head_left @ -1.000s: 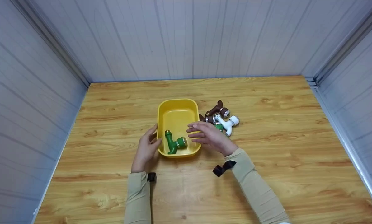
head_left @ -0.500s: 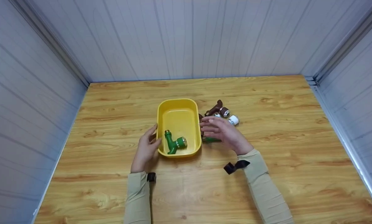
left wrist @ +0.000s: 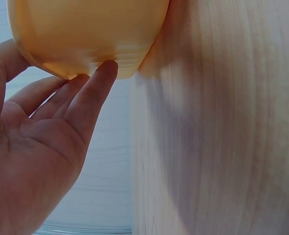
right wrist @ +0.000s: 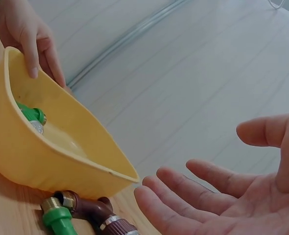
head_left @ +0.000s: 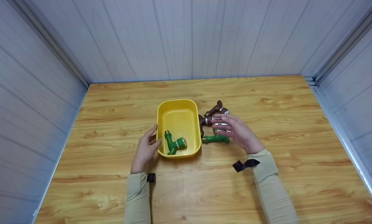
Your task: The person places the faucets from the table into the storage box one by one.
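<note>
A yellow plastic tub (head_left: 179,119) stands on the table with one green tap (head_left: 173,144) lying inside. My left hand (head_left: 146,151) holds the tub's left wall, thumb over the rim and fingers against the outside (left wrist: 46,132). Over the pile of taps right of the tub hovers my right hand (head_left: 240,133), fingers extended and nothing in them. Below it lie another green tap (head_left: 215,139), a brown tap (head_left: 202,124) close against the tub, and a second brown tap (head_left: 216,107) farther back. The right hand mostly hides a white tap.
The wood-grain table (head_left: 111,130) spreads out around the tub and taps. Pale panel walls (head_left: 179,40) close it in at the back and both sides. A black strap (head_left: 246,164) sits at my right wrist.
My right hand has moved rightward, away from above the tub to over the loose taps, empty throughout. The left hand, the tub and the green tap inside have stayed put.
</note>
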Action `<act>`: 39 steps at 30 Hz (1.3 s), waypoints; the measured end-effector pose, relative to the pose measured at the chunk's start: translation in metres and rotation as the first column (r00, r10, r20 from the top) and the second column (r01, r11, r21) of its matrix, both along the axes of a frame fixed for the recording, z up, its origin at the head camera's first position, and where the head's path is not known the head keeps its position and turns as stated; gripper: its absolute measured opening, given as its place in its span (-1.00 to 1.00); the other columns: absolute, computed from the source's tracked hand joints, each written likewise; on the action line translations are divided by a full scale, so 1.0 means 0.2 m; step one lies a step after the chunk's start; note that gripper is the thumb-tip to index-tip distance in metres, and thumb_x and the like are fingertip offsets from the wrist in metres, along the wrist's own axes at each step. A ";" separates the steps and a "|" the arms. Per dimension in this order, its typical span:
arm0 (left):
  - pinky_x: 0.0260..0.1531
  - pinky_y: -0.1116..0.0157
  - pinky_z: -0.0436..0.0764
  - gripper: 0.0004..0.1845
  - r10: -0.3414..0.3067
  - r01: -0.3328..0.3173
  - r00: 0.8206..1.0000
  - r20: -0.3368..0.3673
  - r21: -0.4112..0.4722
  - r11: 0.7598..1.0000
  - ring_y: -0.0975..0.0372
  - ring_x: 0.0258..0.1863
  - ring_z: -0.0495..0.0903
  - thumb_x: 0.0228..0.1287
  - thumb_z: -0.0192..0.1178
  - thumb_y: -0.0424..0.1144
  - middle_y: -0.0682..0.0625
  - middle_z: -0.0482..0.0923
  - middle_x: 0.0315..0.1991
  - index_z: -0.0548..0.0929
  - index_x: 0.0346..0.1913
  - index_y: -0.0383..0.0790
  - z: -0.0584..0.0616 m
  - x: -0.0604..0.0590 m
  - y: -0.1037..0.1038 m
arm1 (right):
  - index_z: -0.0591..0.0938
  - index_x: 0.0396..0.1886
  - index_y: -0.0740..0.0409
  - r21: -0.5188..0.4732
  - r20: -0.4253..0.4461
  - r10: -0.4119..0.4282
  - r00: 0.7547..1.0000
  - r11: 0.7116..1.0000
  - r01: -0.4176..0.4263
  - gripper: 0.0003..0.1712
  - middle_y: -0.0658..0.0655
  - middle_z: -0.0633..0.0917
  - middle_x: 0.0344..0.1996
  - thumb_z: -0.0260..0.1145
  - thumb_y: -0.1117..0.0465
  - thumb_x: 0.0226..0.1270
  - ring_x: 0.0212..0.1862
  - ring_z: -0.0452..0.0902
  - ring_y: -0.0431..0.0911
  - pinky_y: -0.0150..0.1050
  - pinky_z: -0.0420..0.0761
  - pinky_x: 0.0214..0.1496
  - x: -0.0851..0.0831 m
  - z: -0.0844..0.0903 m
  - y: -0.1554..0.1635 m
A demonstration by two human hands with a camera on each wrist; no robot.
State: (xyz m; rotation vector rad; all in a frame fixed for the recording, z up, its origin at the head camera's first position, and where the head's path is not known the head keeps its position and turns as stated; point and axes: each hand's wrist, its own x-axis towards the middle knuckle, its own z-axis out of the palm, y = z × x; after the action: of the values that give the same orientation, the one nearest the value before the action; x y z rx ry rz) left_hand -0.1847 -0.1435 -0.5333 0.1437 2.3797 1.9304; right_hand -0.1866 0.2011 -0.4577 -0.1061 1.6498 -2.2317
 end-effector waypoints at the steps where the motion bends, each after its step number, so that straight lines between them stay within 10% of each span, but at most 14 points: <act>1: 0.25 0.12 0.35 -0.36 0.000 0.000 1.000 -0.001 0.000 1.000 -0.09 0.27 0.32 0.28 0.10 -0.55 -0.20 0.18 0.41 0.22 0.42 -0.34 0.00 0.00 0.00 | 0.29 0.31 0.46 0.005 0.000 -0.003 1.000 1.000 0.003 -0.45 0.47 0.39 0.23 0.01 0.13 0.52 0.18 0.44 0.18 0.14 0.33 0.29 0.00 0.00 0.01; 31: 0.25 0.06 0.33 -0.37 -0.024 0.025 0.998 -0.065 0.011 1.000 -0.19 0.27 0.28 0.28 0.09 -0.58 -0.32 0.11 0.41 0.19 0.40 -0.42 0.00 0.01 0.00 | 0.40 0.22 0.35 0.028 0.009 -0.125 0.992 0.992 0.125 -0.51 0.38 0.48 0.18 0.00 0.06 0.53 0.26 0.32 0.26 0.13 0.25 0.34 -0.02 -0.03 0.28; 39: 0.27 0.00 0.29 -0.38 -0.039 0.040 0.999 -0.038 0.024 0.999 -0.23 0.27 0.25 0.28 0.06 -0.60 -0.35 0.08 0.41 0.16 0.39 -0.49 0.10 0.04 0.01 | 0.41 0.23 0.30 0.046 0.027 -0.151 0.988 0.988 0.150 -0.50 0.48 0.31 0.30 0.00 0.02 0.53 0.28 0.29 0.24 0.08 0.27 0.34 -0.02 -0.05 0.34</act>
State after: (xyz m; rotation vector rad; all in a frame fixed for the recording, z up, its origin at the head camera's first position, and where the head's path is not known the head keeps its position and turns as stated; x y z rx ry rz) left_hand -0.1762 -0.1406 -0.5134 0.2280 2.3576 1.9579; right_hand -0.1898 0.2694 -0.4672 0.0653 1.7426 -2.2917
